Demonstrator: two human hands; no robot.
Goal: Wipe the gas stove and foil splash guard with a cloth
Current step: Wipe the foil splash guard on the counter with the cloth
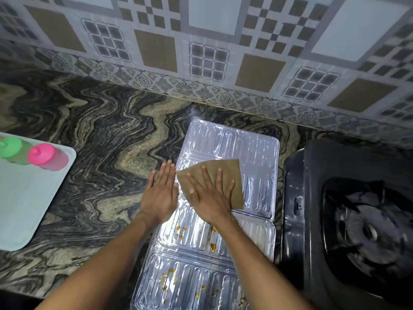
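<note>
Foil is what I am working on: the splash guard (257, 153) is lying unfolded and flat on the stone counter (100, 130), just left of the black stove (357, 220), so that I am getting a firm surface under it to push against. I am pressing the brown cloth (225, 170) onto its middle panel with my right hand (210, 195), the fingers (206, 175) straight and spread wide apart, pinching nothing, which is letting the whole palm drive the cloth. My left hand (159, 193) is lying flat just beside it, fingers (166, 173) straight and close together, mostly on the counter at the guard's left edge. I am judging that it is bracing the thin sheet against sliding or buckling. Orange spatters (181, 231) are showing on the two panels nearer me, so I am reckoning the wiping is only partly done. Off to the left, well apart, a pale tray (22, 209) is carrying two bottles, one with a pink cap (42, 154), one with a green cap (10, 147).
</note>
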